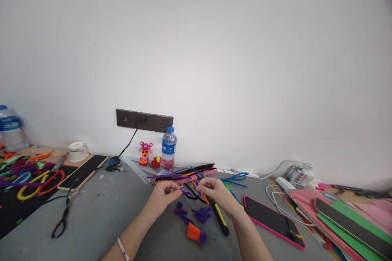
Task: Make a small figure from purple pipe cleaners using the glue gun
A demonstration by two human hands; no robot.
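My left hand (165, 197) pinches a short purple pipe cleaner piece (185, 191) between thumb and finger. Close by on the right, my right hand (218, 195) is also closed in a pinch, at another purple bit (197, 184); whether the two join I cannot tell. Below them on the grey table lie a cluster of purple coiled pieces (202, 214), a bent purple piece (180, 211) and an orange block-like shape (193, 231) with purple at its side. A yellow and black cutter (221, 218) lies beside my right wrist.
Behind my hands are loose pipe cleaners (183, 177), a water bottle (168, 151) and a small pink and orange figure (144, 155). A pink-edged phone (274, 222) and coloured sheets (339, 224) lie right. Left are another phone (83, 172) and scissors (50, 181).
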